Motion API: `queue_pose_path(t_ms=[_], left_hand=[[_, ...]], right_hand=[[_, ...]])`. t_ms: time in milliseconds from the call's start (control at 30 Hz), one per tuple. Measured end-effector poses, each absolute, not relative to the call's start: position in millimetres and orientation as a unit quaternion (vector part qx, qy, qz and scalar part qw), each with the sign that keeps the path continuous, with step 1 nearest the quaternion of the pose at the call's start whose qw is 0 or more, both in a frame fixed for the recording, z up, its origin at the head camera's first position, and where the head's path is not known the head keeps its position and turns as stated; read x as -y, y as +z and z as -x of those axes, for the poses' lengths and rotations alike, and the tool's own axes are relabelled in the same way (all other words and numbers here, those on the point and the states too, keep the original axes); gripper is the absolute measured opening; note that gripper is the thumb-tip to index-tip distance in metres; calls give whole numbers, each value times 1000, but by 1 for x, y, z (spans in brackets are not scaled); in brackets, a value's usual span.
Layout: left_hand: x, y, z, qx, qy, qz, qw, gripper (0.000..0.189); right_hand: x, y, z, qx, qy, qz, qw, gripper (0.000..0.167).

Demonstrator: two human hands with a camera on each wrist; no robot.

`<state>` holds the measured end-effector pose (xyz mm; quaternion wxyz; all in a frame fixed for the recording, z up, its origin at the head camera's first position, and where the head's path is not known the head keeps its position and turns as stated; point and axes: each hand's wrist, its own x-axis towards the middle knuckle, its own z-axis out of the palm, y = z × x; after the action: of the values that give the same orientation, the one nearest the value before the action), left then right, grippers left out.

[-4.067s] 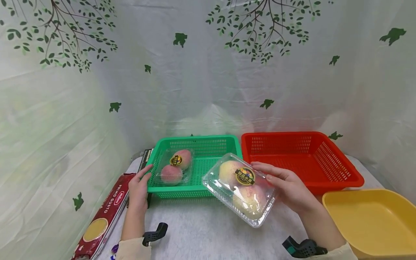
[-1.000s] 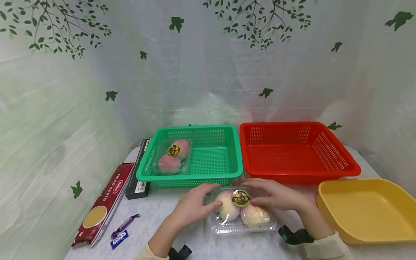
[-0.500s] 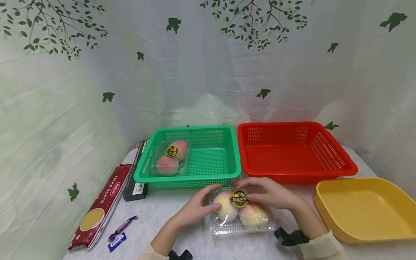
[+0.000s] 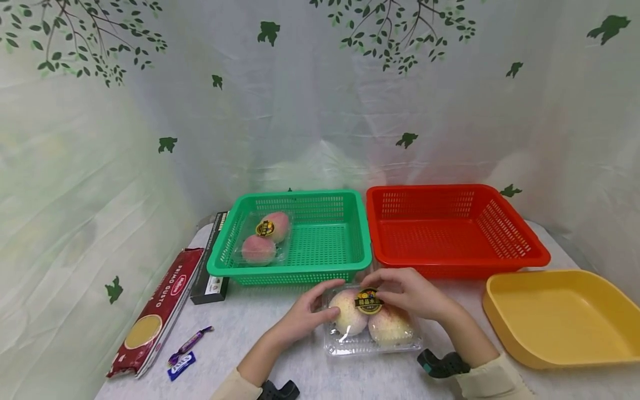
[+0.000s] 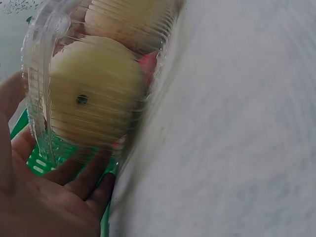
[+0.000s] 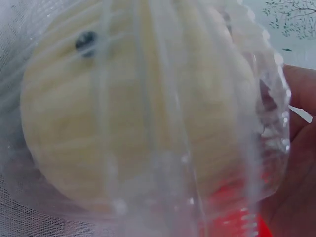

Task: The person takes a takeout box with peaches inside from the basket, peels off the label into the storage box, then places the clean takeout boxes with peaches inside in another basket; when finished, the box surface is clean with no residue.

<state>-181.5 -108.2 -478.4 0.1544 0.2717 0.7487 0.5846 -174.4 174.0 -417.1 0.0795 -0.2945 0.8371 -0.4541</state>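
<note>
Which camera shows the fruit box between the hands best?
The head view: nearly the whole fruit box shows, with two fruits and a sticker. The left wrist view crops it; the right wrist view shows only a blurred close-up.

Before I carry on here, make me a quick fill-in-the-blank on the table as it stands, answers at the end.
1. The basket with the pinkish fruit pack inside is ____ in colour.
2. The clear pack between the left hand and right hand contains ____ yellowish fruits.
3. The purple-wrapped sweet lies to the person's ____ of that clear pack.
4. The long box beside the red packet is mostly ____ in colour.

Missing words: green; two; left; black.
</note>
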Motion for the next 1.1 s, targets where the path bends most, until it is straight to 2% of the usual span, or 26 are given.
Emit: queue_pose_path(t_ms=[400,733,1100], left_hand=[[109,-485,184,-720,615,-289,138,55],[111,-492,185,-720,615,-287,147,49],[110,-492,186,-722,610,-290,151,48]], right_hand=[[-176,-409,173,-823,-476,306,50,20],[-203,-388,165,-829,-504,238,54,29],[-266,-368,159,-896,-395,197,-47,36]])
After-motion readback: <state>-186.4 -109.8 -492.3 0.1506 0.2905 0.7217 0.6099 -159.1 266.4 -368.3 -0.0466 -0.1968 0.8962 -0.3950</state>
